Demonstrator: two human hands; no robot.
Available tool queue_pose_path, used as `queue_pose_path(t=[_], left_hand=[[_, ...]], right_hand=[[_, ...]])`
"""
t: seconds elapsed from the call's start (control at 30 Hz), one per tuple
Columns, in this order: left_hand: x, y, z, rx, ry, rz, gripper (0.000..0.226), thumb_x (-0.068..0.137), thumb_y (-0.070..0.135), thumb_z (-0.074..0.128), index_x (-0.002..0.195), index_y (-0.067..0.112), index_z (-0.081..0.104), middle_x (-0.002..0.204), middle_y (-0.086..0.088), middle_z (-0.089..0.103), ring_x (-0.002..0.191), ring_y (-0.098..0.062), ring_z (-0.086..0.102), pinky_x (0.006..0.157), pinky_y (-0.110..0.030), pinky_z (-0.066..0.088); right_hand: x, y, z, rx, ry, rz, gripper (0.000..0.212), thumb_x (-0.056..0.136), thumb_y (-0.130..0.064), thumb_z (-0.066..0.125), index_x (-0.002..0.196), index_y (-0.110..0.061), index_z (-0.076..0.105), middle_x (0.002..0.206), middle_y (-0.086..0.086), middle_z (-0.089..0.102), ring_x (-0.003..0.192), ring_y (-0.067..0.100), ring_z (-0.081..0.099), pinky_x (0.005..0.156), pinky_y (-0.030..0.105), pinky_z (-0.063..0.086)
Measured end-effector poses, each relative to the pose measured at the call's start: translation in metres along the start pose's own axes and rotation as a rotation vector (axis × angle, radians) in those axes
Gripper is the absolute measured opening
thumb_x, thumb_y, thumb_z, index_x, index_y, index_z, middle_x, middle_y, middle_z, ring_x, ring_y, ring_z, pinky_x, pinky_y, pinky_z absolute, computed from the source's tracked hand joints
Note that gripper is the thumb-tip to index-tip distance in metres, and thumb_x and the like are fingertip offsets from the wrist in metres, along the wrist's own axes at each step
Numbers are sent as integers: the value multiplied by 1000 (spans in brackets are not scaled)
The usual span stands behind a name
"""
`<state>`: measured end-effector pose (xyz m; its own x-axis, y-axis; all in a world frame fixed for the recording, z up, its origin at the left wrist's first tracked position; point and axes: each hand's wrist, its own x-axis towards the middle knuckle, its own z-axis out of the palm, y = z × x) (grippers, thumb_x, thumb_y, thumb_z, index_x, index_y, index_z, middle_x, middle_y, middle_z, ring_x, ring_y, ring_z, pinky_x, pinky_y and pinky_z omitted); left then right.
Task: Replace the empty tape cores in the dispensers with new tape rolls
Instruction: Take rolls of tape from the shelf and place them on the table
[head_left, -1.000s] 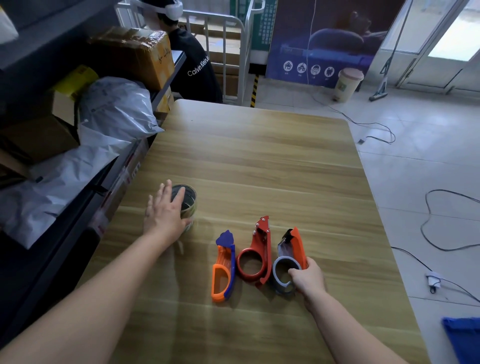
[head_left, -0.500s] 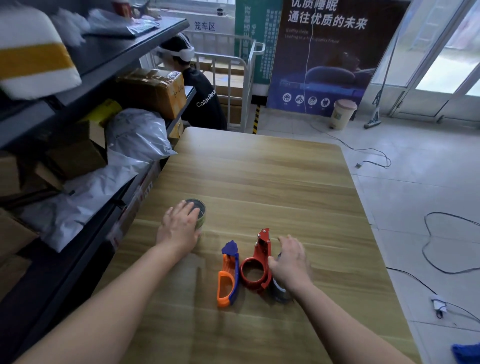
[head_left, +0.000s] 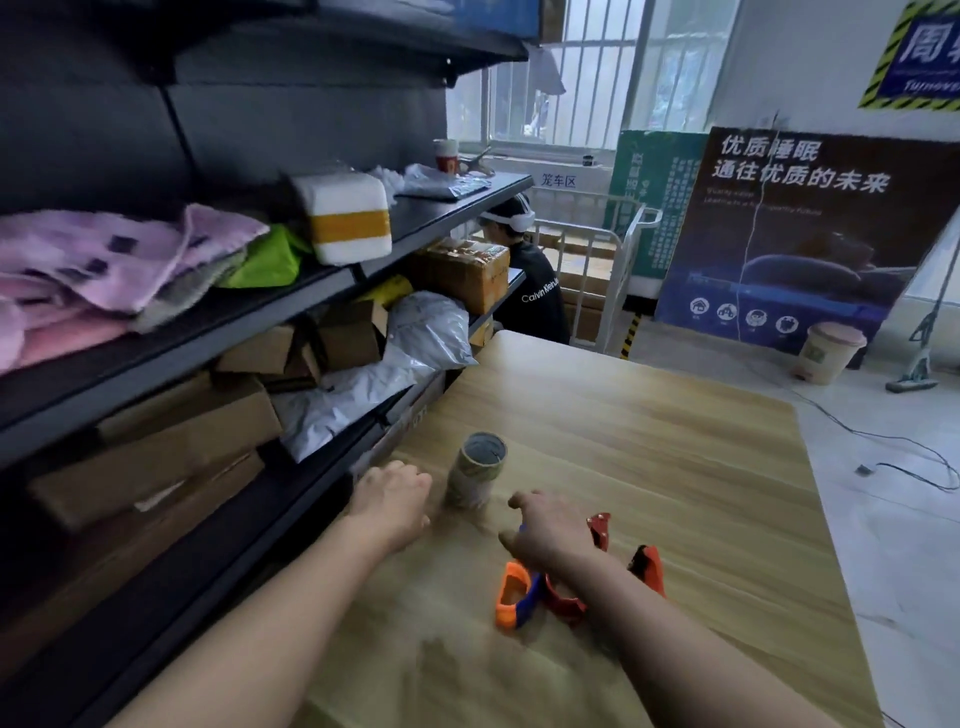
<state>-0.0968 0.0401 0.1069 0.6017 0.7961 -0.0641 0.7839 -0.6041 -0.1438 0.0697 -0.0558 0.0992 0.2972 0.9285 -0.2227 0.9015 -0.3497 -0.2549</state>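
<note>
A stack of tape rolls (head_left: 475, 470) stands upright on the wooden table (head_left: 675, 467), its hollow core facing up. My left hand (head_left: 395, 499) hovers just left of the stack with loosely curled fingers and holds nothing. My right hand (head_left: 550, 535) reaches toward the stack from the right, thumb out, also holding nothing. Under and behind my right wrist lie three dispensers: an orange-and-blue dispenser (head_left: 514, 597), a red dispenser (head_left: 600, 527) partly hidden by my arm, and an orange-and-grey dispenser (head_left: 647, 569).
A dark shelf unit (head_left: 260, 322) along the table's left edge holds cardboard boxes, grey mailer bags and folded cloth. A person in a black shirt (head_left: 535, 296) sits beyond the table's far end. Cables (head_left: 909, 467) lie on the floor at right.
My head has lifted and turned left, bringing the shelves into view. My right hand left the orange-and-grey dispenser and moved left toward the tape stack. My left hand came off the stack's top.
</note>
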Motion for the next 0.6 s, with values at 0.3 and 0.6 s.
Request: queue_pose_path(t=[0.3, 0.6], left_hand=[[-141, -28, -24, 46, -29, -294, 20, 92, 21, 53, 111, 17, 54, 117, -2, 57, 112, -23, 51, 89, -35, 42], [-323, -72, -36, 23, -59, -656, 18, 92, 22, 55, 109, 16, 57, 115, -4, 57, 109, -23, 50, 83, -33, 40]], right_hand=[[-57, -80, -3, -148, -45, -404, 42, 88, -32, 54, 128, -18, 53, 131, 8, 55, 123, 29, 46, 98, 40, 42], [-142, -201, 23, -189, -182, -822, 47, 88, -29, 55, 132, -15, 48, 133, 9, 50, 127, 31, 42, 101, 43, 43]])
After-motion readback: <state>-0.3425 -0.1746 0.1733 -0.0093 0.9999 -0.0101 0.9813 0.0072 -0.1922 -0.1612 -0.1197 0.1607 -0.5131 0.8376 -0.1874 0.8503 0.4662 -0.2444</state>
